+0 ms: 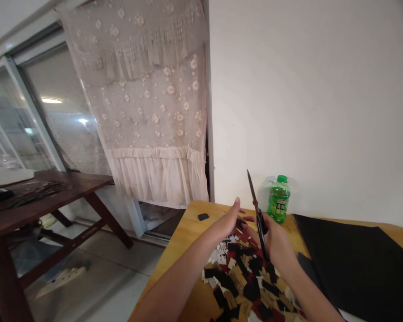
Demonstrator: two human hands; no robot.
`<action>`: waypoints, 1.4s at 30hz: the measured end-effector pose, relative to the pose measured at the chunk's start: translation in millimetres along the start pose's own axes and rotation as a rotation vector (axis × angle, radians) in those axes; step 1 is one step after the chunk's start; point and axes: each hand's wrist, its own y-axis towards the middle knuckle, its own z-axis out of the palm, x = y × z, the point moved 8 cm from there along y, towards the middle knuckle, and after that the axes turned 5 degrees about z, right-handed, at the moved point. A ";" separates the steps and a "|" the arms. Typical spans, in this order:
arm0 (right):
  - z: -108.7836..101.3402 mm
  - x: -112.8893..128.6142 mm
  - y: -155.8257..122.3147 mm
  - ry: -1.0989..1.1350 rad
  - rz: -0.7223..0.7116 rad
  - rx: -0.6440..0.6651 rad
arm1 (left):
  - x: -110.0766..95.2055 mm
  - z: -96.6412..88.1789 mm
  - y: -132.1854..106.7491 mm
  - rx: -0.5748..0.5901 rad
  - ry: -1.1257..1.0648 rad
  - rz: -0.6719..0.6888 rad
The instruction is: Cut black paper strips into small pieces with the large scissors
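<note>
My right hand (278, 239) is closed round black scissors (258, 214), whose shut blades point up and away over a yellow wooden table (188, 228). My left hand (231, 220) reaches forward beside it, fingers stretched out, with a small dark piece at its fingertips near the scissors; whether it holds that piece I cannot tell. Under both hands lies a heap of small cut paper pieces (245, 277) in black, dark red, tan and white.
A green plastic bottle (278, 200) stands by the white wall. Large black sheets (356, 264) cover the table's right side. A small black block (203, 217) lies near the far left corner. A dark wooden table (36, 201) stands left, before a lace curtain (147, 103).
</note>
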 end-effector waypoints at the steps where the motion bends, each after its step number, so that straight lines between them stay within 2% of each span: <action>1: 1.9 0.8 -0.1 0.037 -0.026 0.002 | -0.3 1.0 0.5 0.004 -0.050 -0.017; 6: 8.5 1.3 -2.2 0.126 -0.040 0.017 | 3.6 8.1 2.2 0.028 -0.256 -0.130; 13: 4.7 5.5 -7.5 0.013 -0.050 -0.020 | 4.4 13.4 -2.4 0.067 -0.349 -0.187; 23: -2.3 14.8 -7.5 -0.032 -0.082 -0.051 | -2.4 16.2 -4.6 0.070 -0.370 -0.153; 33: 2.3 6.6 -5.8 -0.007 -0.066 0.007 | -5.8 12.9 -6.7 0.020 -0.380 -0.155; 38: 1.3 0.1 -3.3 -0.040 -0.022 -0.007 | -6.6 9.7 -5.8 0.020 -0.366 -0.141; 42: -1.1 5.2 -2.7 -0.012 -0.018 0.013 | -9.0 6.9 -5.5 0.029 -0.373 -0.132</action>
